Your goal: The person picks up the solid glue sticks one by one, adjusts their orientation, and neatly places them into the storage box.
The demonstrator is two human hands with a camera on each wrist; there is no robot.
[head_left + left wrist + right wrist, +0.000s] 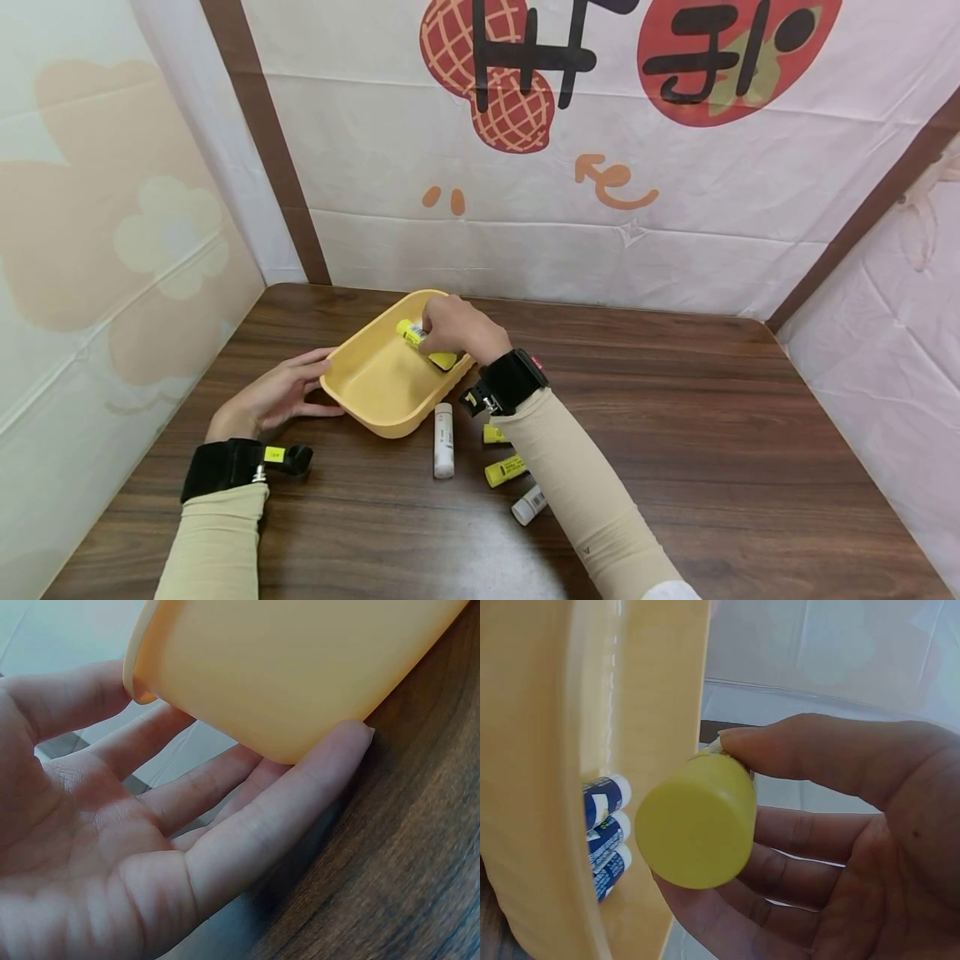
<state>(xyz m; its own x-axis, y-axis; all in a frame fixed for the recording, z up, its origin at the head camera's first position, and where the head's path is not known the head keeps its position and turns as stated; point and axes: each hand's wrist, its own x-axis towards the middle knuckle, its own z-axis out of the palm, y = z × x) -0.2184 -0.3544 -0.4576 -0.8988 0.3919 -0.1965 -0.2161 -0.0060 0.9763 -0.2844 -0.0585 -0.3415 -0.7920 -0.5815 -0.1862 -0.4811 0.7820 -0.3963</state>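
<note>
My left hand [281, 392] holds the left end of a yellow plastic bin [371, 387]. In the left wrist view, the thumb and fingers [330, 769] spread around the bin's outer wall [300, 667], with one finger right at the rim. Above the bin's right side, my right hand [457, 323] grips a yellow glue stick [409, 332]. Its round yellow end [696, 832] faces the camera in the right wrist view, between thumb and fingers. Inside the bin in that view lie several blue-labelled sticks with white ends [613, 847]; in the head view they are hidden.
On the brown wooden table [675, 433], a white stick [444, 442] lies close to the bin's near side. Beside the right forearm are a yellow stick [506, 471], another yellow one [494, 433] and a white one with a barcode [529, 505]. Printed cloth [540, 250] hangs behind.
</note>
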